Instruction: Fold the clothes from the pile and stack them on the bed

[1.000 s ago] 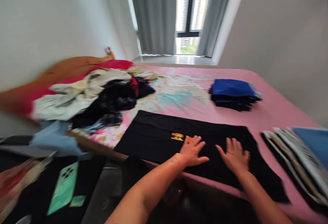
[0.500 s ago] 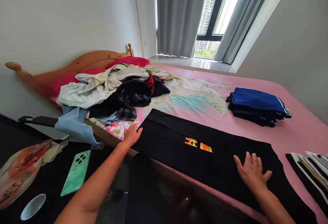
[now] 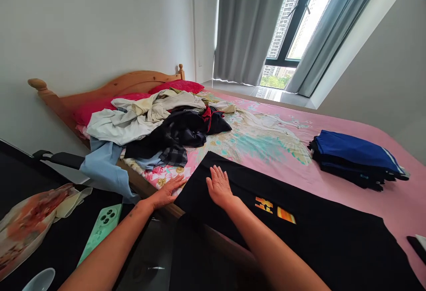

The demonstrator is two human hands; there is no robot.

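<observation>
A long black garment [image 3: 319,220] lies flat along the near side of the bed, with an orange and yellow print [image 3: 274,209] facing up. My left hand [image 3: 168,192] rests at the garment's left end, on the floral sheet by the mattress edge, fingers stretched out. On top of the black cloth, near that same end, my right hand [image 3: 220,186] lies flat with its fingers extended. Neither hand grips anything. Part of the garment is hidden under my right forearm, and its right end runs toward the frame's lower corner.
Rumpled clothes [image 3: 133,122] are heaped by the headboard [image 3: 126,82]. A folded stack with a blue piece on top [image 3: 356,151] sits on the bed's right. At lower left are a green phone [image 3: 103,229], a white bowl [image 3: 40,280] and a patterned bag [image 3: 36,224].
My right hand has moved left along the black garment, from its right part past the print to near the left end. My left hand has stayed by that end. The view has shifted.
</observation>
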